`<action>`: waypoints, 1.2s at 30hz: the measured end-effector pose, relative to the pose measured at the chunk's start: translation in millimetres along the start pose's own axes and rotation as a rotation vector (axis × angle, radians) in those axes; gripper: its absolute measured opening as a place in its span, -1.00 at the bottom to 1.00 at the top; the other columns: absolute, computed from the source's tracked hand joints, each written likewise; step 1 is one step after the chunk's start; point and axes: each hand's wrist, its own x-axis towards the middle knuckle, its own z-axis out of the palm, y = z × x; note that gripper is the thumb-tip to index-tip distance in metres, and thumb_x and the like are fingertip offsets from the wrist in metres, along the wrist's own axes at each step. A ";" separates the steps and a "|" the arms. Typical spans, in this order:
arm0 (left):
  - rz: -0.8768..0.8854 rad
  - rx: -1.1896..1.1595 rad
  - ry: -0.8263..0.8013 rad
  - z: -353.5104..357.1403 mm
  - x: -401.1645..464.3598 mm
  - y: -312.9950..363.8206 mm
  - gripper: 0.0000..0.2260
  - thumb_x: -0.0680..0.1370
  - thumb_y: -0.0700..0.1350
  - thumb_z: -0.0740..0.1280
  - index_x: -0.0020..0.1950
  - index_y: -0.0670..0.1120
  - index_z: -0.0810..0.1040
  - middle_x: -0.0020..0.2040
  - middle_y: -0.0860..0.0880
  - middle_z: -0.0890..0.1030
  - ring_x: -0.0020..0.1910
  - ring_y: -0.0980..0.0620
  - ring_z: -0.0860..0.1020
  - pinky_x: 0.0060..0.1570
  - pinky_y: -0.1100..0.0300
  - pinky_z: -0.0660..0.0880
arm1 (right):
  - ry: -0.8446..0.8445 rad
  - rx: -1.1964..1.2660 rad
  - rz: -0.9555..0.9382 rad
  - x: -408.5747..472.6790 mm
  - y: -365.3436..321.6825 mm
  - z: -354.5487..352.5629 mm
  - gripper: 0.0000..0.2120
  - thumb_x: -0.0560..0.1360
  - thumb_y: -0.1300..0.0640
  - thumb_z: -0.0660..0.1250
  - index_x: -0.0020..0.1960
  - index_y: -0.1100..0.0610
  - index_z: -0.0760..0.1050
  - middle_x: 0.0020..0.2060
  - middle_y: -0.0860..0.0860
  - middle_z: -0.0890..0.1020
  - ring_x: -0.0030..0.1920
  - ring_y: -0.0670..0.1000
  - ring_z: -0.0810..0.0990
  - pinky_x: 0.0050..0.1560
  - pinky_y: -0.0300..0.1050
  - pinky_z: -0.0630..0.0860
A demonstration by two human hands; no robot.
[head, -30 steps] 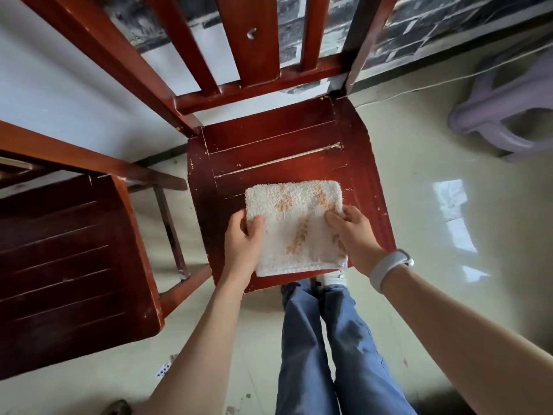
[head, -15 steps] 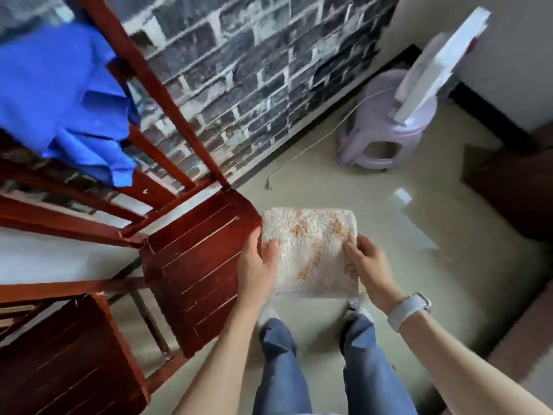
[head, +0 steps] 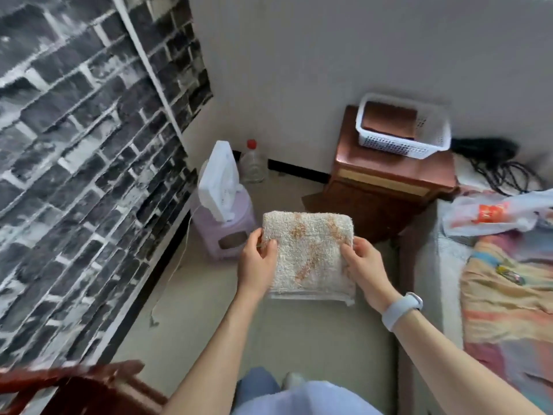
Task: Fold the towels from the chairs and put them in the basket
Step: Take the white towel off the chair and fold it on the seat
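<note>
While the folded towel (head: 308,253) hangs in the air between both hands, the person faces the white basket (head: 402,145), which sits on a wooden cabinet (head: 392,175) well ahead against the far wall. The left hand (head: 258,265) pinches the towel's left edge, thumb on top and fingers underneath; the right hand (head: 363,269) holds the right edge the same way, so each grip is closed on the cloth. The towel lies flat, its fold line away from the person and its loose layered hems toward them.

The risk from here is likely the fold coming undone: only the two side edges are held, so the near hems could sag or slide apart on the walk. The purple stool (head: 224,226) with a white device on it stands near the path on the left, and a cord (head: 176,265) trails along the floor, either of which could catch a foot. The basket already seems to hold something brown, so a careless drop could land the towel crooked or spill it over the rim.
</note>
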 end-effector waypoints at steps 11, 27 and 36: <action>0.195 0.071 -0.242 152.9 164.2 122.9 -0.66 0.54 -0.08 0.27 0.30 -0.11 0.43 0.10 0.00 0.55 -0.04 0.16 0.43 -0.09 0.38 0.29 | 0.258 0.169 0.037 169.0 -34.4 -120.0 -0.87 0.52 0.10 0.25 0.02 0.09 0.51 -0.19 0.08 0.62 -0.22 -0.05 0.57 -0.20 -0.04 0.56; -0.004 0.076 -0.458 333.8 390.8 227.9 -0.62 0.58 -0.05 0.20 0.40 -0.06 0.31 0.29 -0.03 0.45 0.09 0.16 0.42 -0.01 0.29 0.33 | 0.328 0.219 0.251 432.9 -85.7 -208.2 -0.87 0.54 0.13 0.20 0.04 0.10 0.48 -0.05 0.16 0.61 -0.02 0.15 0.60 0.02 0.05 0.54; 0.085 0.483 -0.248 416.2 473.8 229.2 -0.63 0.59 -0.11 0.14 0.40 -0.10 0.28 0.33 -0.09 0.40 0.31 -0.09 0.34 0.15 0.05 0.32 | 0.159 -0.092 0.246 564.5 -73.7 -232.1 -0.60 0.56 0.13 0.17 0.38 0.15 0.27 0.18 0.06 0.49 0.11 0.04 0.50 0.08 -0.09 0.48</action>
